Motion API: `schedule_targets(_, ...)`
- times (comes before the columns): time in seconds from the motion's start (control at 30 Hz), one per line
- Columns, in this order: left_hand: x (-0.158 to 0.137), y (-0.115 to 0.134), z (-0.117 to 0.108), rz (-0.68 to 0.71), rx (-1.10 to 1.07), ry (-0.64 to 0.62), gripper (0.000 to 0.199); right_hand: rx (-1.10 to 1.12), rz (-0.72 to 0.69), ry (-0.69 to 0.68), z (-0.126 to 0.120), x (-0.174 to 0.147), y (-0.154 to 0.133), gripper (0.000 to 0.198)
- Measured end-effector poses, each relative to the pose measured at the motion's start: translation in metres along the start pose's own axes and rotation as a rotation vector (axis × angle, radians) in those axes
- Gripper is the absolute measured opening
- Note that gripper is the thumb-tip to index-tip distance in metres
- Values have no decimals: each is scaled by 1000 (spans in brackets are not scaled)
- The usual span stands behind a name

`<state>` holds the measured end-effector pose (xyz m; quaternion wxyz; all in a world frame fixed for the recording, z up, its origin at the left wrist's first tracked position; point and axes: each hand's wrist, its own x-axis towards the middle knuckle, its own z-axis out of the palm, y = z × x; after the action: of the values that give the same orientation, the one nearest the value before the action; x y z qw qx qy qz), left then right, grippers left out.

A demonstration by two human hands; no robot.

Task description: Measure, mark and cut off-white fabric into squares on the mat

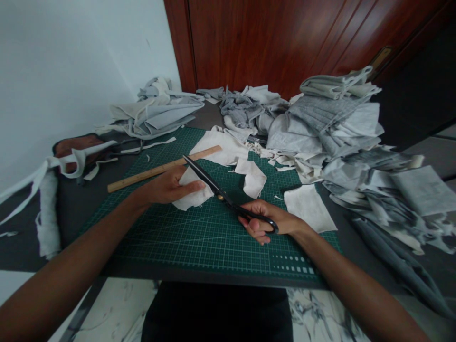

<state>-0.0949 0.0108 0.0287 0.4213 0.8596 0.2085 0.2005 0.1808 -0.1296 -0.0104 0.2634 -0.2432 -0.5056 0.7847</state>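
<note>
Pinched between the thumb and fingers of my left hand (174, 185) is a small white piece of fabric (192, 202). My right hand (261, 219) grips the black handles of a pair of scissors (221, 195). The blades point up and to the left, lying along the fabric's right edge; whether they are fully closed is hard to tell. Just beyond my left hand a wooden ruler (153, 171) lies slanted on the green cutting mat (199, 242). A folded fabric scrap (253, 179) rests beyond the scissors, and a squarish fabric piece (309, 206) is beside my right wrist.
Heaps of grey and white cloth (317, 118) stand at the back right, spreading into loose scraps (384, 180) on the right. Another cloth pile (156, 114) is at the back left. A rolled cloth (49, 213) and a brown pouch (76, 147) lie left of the mat.
</note>
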Motion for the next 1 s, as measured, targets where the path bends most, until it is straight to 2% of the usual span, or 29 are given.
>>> schedule_targets(0.13,-1,0,1,-50,4,23,32,11,-10,8,2,1,0,41)
schedule_targets(0.27,-3,-4,1,-75,49,85,31,-18,-69,14,-2,0,0,50)
schedule_targets(0.4,0,-11,0,-113,96,121,29,-58,-200,68,-13,-3,5,65)
schedule_targets(0.5,7,-21,-1,-14,235,141,29,-68,-353,187,-20,-3,4,66)
schedule_targets(0.63,16,-29,-2,220,528,376,27,-71,-510,392,-21,-2,-10,66)
schedule_targets(0.73,16,-28,-10,268,706,610,40,-74,-565,558,-23,-3,-22,66)
schedule_targets(0.83,13,-24,-20,297,787,726,38,-74,-636,709,-29,-7,-29,61)
schedule_targets(0.93,13,-24,-19,334,823,671,30,-93,-699,808,-38,-10,-29,55)
schedule_targets(1.0,19,-24,-8,345,840,521,29,-110,-709,825,-43,-12,-29,53)
